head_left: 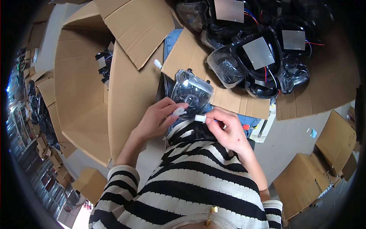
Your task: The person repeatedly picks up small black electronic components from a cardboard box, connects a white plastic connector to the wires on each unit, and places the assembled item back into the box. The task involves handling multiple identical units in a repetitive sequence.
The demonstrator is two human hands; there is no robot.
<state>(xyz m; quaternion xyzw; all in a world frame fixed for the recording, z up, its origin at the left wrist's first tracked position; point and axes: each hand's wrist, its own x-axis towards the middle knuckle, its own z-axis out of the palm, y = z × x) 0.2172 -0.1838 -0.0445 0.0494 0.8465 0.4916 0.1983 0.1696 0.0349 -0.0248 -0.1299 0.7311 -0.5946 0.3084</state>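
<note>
Wore a black-and-white striped top (198, 168) nearest the camera, bodyward of all the fingers. Saw blurred shelving (23, 131) far left of the fingers and, closer on that side, a big open carton (84, 87) with dark parts (102, 63) inside. Pinched a white connector (179, 111) between thumb and forefinger of the left hand (154, 119), with its length pointing roughly right. Found a clear-fronted dark unit (192, 89) just beyond those fingertips; could not tell whether touched by the forefinger or only overlapped in view. Pinched a second white connector (200, 118) by its right end between thumb and forefinger of the right hand (230, 131), with long axis roughly sideways and free end toward the left fingers. Held it just right of the first and slightly nearer the body, across a narrow gap; judged both hands about equally near that gap. Noticed a small red piece (246, 127) just right of the right fingers. Saw, beyond them and farther right, piled housings (227, 70) with metal plates (258, 52) and coloured wires; well apart at far right, more cartons (301, 183).
</note>
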